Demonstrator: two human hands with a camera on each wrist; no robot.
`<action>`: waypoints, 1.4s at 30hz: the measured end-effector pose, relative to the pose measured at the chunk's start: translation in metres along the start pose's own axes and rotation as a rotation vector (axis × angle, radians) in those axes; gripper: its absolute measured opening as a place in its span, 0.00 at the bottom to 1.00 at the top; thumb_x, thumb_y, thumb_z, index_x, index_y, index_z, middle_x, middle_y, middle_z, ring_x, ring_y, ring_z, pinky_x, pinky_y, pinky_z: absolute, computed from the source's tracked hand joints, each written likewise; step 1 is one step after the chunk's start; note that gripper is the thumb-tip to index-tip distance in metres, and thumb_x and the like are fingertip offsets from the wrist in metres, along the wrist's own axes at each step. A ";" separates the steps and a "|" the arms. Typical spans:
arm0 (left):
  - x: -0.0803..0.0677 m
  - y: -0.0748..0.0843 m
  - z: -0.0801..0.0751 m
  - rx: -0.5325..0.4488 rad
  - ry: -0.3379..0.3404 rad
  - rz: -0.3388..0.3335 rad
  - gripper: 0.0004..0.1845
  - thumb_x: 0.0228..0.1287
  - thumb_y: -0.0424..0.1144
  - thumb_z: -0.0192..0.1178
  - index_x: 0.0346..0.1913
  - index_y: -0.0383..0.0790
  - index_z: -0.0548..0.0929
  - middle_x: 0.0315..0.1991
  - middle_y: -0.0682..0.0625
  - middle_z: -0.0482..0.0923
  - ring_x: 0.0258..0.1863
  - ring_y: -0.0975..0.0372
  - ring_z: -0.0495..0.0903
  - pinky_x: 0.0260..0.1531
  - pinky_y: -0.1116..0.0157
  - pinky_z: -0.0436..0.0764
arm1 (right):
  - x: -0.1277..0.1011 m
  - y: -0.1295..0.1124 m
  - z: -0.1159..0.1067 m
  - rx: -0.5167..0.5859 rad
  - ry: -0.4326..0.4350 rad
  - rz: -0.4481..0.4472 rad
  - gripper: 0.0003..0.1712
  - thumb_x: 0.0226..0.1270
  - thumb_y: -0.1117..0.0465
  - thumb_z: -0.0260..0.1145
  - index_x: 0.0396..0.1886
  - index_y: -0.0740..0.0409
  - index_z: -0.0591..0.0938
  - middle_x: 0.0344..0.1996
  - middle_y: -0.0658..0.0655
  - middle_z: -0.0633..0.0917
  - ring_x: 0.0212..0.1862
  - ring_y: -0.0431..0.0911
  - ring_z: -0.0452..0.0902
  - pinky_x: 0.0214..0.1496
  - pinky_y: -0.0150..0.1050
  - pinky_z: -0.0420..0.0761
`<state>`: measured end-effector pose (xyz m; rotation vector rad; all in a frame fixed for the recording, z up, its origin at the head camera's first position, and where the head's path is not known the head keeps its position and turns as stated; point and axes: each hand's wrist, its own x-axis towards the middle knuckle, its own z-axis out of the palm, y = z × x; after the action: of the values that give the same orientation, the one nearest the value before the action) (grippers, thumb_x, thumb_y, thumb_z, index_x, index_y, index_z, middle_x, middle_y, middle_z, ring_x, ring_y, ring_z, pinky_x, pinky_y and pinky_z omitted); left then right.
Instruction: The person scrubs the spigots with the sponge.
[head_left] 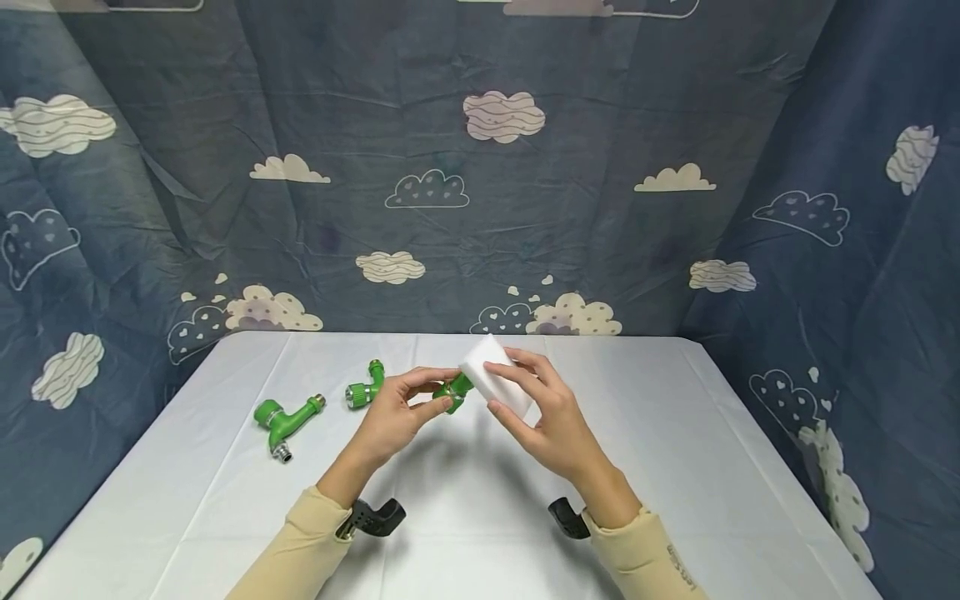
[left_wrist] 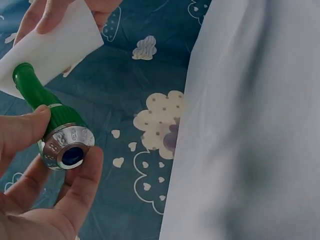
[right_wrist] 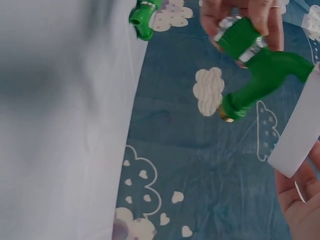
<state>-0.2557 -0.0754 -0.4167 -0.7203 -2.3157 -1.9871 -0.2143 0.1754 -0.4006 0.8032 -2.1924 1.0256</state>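
Above the middle of the white table [head_left: 675, 467], my left hand [head_left: 397, 412] pinches a green plastic faucet [head_left: 453, 391] by its silver-ringed end [left_wrist: 67, 145]. My right hand [head_left: 543, 412] grips a white sponge block [head_left: 491, 371] and holds it against the faucet's far end. The left wrist view shows the green faucet [left_wrist: 42, 105] between thumb and fingers, with the white sponge [left_wrist: 52, 47] touching its tip. In the right wrist view the faucet [right_wrist: 260, 67] hangs from the left fingers beside the sponge [right_wrist: 300, 132].
Two more green faucets lie on the table to the left: one [head_left: 283, 422] nearer the edge, one [head_left: 366, 387] close to my left hand. Cloud-print blue cloth [head_left: 480, 183] hangs behind and along both sides. Black wrist mounts [head_left: 375, 517] sit on my forearms.
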 end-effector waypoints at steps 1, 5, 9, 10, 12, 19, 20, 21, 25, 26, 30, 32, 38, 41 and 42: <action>0.000 0.000 0.000 -0.002 -0.003 0.016 0.20 0.69 0.29 0.71 0.63 0.39 0.88 0.63 0.41 0.85 0.57 0.60 0.85 0.51 0.68 0.89 | -0.001 0.001 0.001 0.004 -0.004 0.003 0.29 0.69 0.64 0.77 0.68 0.45 0.84 0.70 0.59 0.79 0.68 0.57 0.79 0.54 0.54 0.88; 0.000 0.000 0.000 -0.048 -0.029 0.091 0.20 0.69 0.26 0.71 0.63 0.34 0.87 0.63 0.37 0.83 0.57 0.67 0.85 0.55 0.66 0.90 | -0.001 0.005 0.001 0.020 -0.007 0.020 0.28 0.70 0.63 0.77 0.68 0.45 0.84 0.70 0.58 0.79 0.70 0.57 0.78 0.57 0.56 0.88; -0.001 0.001 0.000 -0.085 -0.064 0.145 0.20 0.69 0.25 0.70 0.62 0.29 0.86 0.64 0.34 0.82 0.58 0.68 0.85 0.57 0.64 0.89 | -0.002 0.010 0.001 0.018 0.001 0.054 0.28 0.70 0.63 0.77 0.68 0.46 0.84 0.71 0.59 0.78 0.71 0.58 0.78 0.57 0.56 0.88; -0.001 0.001 0.000 -0.083 -0.065 0.145 0.20 0.69 0.25 0.70 0.62 0.30 0.86 0.64 0.33 0.82 0.58 0.67 0.85 0.57 0.63 0.90 | -0.002 0.012 0.001 0.013 0.008 0.066 0.28 0.70 0.63 0.77 0.68 0.46 0.84 0.71 0.59 0.78 0.71 0.58 0.78 0.57 0.56 0.88; -0.001 0.002 0.000 -0.088 -0.052 0.121 0.19 0.71 0.27 0.69 0.63 0.31 0.86 0.64 0.35 0.82 0.57 0.66 0.86 0.55 0.62 0.91 | -0.003 0.014 0.000 0.002 0.027 0.081 0.28 0.70 0.63 0.77 0.68 0.47 0.85 0.71 0.60 0.78 0.71 0.58 0.78 0.57 0.57 0.87; 0.002 0.004 0.000 -0.453 0.095 -0.121 0.22 0.79 0.29 0.61 0.71 0.33 0.73 0.57 0.49 0.82 0.49 0.61 0.90 0.54 0.54 0.92 | -0.002 0.010 0.003 -0.009 0.091 0.050 0.29 0.67 0.65 0.78 0.67 0.49 0.84 0.72 0.60 0.76 0.71 0.57 0.77 0.58 0.59 0.88; 0.003 0.004 0.000 -0.512 0.110 -0.145 0.23 0.80 0.29 0.59 0.73 0.34 0.72 0.55 0.51 0.83 0.48 0.61 0.90 0.54 0.54 0.92 | -0.002 0.009 0.005 -0.015 0.094 0.026 0.29 0.66 0.66 0.78 0.66 0.49 0.84 0.72 0.61 0.76 0.71 0.58 0.76 0.58 0.59 0.88; 0.003 0.005 0.001 -0.562 0.119 -0.166 0.23 0.81 0.29 0.58 0.73 0.36 0.70 0.53 0.52 0.84 0.47 0.61 0.91 0.55 0.54 0.91 | -0.002 0.007 0.006 -0.020 0.092 0.003 0.29 0.66 0.66 0.78 0.66 0.49 0.84 0.72 0.61 0.76 0.71 0.58 0.76 0.59 0.59 0.88; 0.002 0.008 0.005 -0.666 0.113 -0.208 0.25 0.82 0.29 0.55 0.76 0.41 0.67 0.49 0.54 0.87 0.45 0.60 0.92 0.57 0.55 0.91 | -0.002 -0.004 0.014 -0.040 0.072 -0.081 0.30 0.64 0.67 0.79 0.66 0.49 0.84 0.72 0.62 0.75 0.72 0.58 0.75 0.58 0.57 0.89; 0.002 0.009 0.006 -0.678 0.109 -0.214 0.26 0.82 0.29 0.55 0.77 0.42 0.66 0.49 0.54 0.87 0.44 0.60 0.92 0.57 0.56 0.91 | -0.002 -0.006 0.016 -0.042 0.064 -0.097 0.31 0.64 0.67 0.79 0.67 0.49 0.84 0.72 0.63 0.75 0.72 0.58 0.75 0.58 0.55 0.89; 0.000 0.014 0.012 -0.712 0.098 -0.227 0.30 0.83 0.28 0.53 0.82 0.45 0.63 0.52 0.53 0.86 0.44 0.62 0.92 0.54 0.59 0.91 | -0.005 -0.012 0.024 -0.068 0.051 -0.153 0.31 0.65 0.65 0.80 0.67 0.49 0.83 0.72 0.65 0.74 0.71 0.59 0.74 0.57 0.48 0.88; -0.001 0.015 0.015 -0.729 0.100 -0.239 0.30 0.83 0.29 0.53 0.82 0.45 0.64 0.54 0.52 0.85 0.44 0.62 0.92 0.53 0.61 0.92 | -0.005 -0.013 0.026 -0.081 0.059 -0.173 0.29 0.67 0.63 0.79 0.67 0.49 0.83 0.72 0.66 0.74 0.71 0.60 0.74 0.57 0.48 0.88; -0.003 0.020 0.020 -0.786 0.106 -0.297 0.21 0.82 0.30 0.54 0.73 0.41 0.70 0.59 0.45 0.81 0.46 0.59 0.91 0.56 0.59 0.91 | -0.007 -0.009 0.027 -0.120 0.099 -0.188 0.21 0.78 0.54 0.71 0.67 0.50 0.83 0.72 0.68 0.73 0.71 0.62 0.74 0.59 0.54 0.90; -0.004 0.021 0.022 -0.806 0.103 -0.305 0.20 0.82 0.30 0.53 0.71 0.40 0.70 0.60 0.43 0.79 0.47 0.57 0.91 0.59 0.57 0.90 | -0.007 -0.006 0.027 -0.129 0.116 -0.181 0.22 0.77 0.55 0.72 0.67 0.51 0.82 0.72 0.68 0.73 0.69 0.61 0.75 0.59 0.52 0.88; -0.004 0.021 0.021 -0.808 0.099 -0.305 0.20 0.82 0.30 0.54 0.71 0.40 0.70 0.60 0.43 0.79 0.48 0.56 0.91 0.59 0.56 0.90 | -0.007 -0.005 0.026 -0.131 0.120 -0.176 0.24 0.75 0.57 0.74 0.67 0.51 0.82 0.72 0.68 0.72 0.69 0.61 0.75 0.58 0.51 0.88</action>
<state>-0.2391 -0.0548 -0.4027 -0.2437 -1.5816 -3.0377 -0.2128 0.1530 -0.4170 0.8353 -2.0245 0.8137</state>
